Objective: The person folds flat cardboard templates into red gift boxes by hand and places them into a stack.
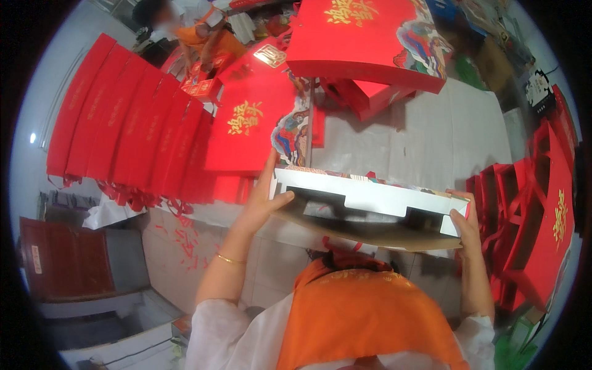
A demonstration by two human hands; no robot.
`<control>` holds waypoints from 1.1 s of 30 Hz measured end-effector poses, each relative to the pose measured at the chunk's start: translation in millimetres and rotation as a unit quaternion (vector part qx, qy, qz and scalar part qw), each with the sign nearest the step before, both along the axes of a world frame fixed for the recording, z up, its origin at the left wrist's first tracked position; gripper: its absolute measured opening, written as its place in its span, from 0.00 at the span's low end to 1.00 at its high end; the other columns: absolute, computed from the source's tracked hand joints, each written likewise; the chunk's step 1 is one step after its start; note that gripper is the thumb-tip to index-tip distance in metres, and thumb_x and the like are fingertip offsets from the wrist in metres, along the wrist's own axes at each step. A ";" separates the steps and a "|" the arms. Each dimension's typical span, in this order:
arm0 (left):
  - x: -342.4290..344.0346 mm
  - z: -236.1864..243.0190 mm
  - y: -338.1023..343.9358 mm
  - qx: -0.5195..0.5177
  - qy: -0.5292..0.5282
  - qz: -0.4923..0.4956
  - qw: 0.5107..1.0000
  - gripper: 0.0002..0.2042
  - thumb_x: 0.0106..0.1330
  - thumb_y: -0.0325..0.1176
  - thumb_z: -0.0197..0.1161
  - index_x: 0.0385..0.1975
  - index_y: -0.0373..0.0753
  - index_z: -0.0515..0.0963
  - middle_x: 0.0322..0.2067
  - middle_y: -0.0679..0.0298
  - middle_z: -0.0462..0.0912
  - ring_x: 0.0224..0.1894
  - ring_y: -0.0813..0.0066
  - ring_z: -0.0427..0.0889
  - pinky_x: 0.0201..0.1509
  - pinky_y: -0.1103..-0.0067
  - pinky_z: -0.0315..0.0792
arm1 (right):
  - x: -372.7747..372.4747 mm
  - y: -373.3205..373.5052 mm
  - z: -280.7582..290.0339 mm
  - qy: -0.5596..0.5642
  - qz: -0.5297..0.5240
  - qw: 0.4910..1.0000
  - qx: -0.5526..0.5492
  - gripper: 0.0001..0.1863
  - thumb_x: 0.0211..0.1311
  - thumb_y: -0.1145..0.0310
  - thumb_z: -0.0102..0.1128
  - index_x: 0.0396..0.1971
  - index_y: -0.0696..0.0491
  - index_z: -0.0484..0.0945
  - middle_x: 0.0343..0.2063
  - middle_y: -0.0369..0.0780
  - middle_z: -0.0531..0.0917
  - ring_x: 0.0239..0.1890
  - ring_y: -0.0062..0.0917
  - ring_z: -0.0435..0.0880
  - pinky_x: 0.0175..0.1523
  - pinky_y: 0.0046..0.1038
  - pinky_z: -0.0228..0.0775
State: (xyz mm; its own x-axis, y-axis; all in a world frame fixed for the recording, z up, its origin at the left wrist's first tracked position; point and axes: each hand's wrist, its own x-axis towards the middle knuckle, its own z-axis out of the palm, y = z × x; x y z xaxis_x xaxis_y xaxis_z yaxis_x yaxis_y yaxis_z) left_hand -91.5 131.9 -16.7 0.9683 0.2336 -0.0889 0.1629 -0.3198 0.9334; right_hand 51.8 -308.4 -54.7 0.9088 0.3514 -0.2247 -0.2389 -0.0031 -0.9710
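A cardboard box (382, 196) with white edges and a brown inside is held up between my two hands, over the near edge of the table. Its open, cut-out side faces me, and a strip of colourful print shows along its far edge. At the box's left end my left hand (266, 196) grips, thumb on the white edge. My right hand (467, 225) is closed round the right end, its thumb also in front. The fingers behind the box are partly hidden. Just beyond my left hand lies a large red gift box (237, 145) with gold characters and a colourful pattern.
Several red boxes (117, 123) stand in a row on the left. Another red gift box (364, 46) rests on smaller red pieces on the grey-covered table (468, 123). Red bags (530, 228) with ribbons are at the right. A co-worker in orange (213, 43) handles red items far left.
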 end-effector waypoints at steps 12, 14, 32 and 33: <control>9.6 -20.5 16.0 -0.221 0.019 0.041 0.974 0.34 0.74 0.29 0.52 0.78 0.46 0.48 0.76 0.57 0.54 0.75 0.66 0.57 0.76 0.73 0.53 | 13.9 -6.8 -12.2 0.006 -0.014 1.000 -0.020 0.15 0.70 0.65 0.61 0.50 0.55 0.71 0.49 0.39 0.80 0.50 0.23 0.78 0.58 0.27 0.69; 13.6 -15.9 6.6 -0.265 0.006 0.077 0.961 0.34 0.71 0.25 0.53 0.77 0.42 0.52 0.74 0.55 0.57 0.76 0.65 0.56 0.76 0.73 0.50 | 14.8 -4.2 -9.0 -0.012 -0.001 0.999 -0.047 0.14 0.70 0.66 0.60 0.49 0.55 0.71 0.48 0.39 0.81 0.50 0.22 0.78 0.59 0.27 0.69; 18.8 -42.0 -3.0 -0.080 -0.179 0.249 0.948 0.05 0.75 0.30 0.54 0.44 0.37 0.73 0.30 0.68 0.73 0.36 0.82 0.71 0.45 0.84 0.67 | 15.2 4.1 0.6 -0.330 -0.027 0.929 -0.163 0.12 0.58 0.73 0.68 0.21 0.57 0.74 0.32 0.36 0.73 0.35 0.21 0.72 0.40 0.23 0.64; 19.6 -47.2 -1.2 -0.058 -0.204 0.238 0.948 0.07 0.77 0.33 0.51 0.43 0.37 0.73 0.29 0.67 0.72 0.36 0.81 0.71 0.46 0.83 0.67 | 14.0 3.9 2.8 -0.320 -0.029 0.933 -0.161 0.12 0.59 0.73 0.67 0.21 0.58 0.74 0.32 0.36 0.73 0.35 0.20 0.72 0.39 0.23 0.64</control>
State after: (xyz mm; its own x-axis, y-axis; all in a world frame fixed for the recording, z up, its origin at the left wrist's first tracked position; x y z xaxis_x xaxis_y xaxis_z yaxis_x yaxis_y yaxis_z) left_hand -71.9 130.7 -63.9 0.7156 0.6637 0.2178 -0.1184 -0.1920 0.9742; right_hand 65.8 -304.5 -51.9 0.9081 0.3061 0.2857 0.3817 -0.3247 -0.8654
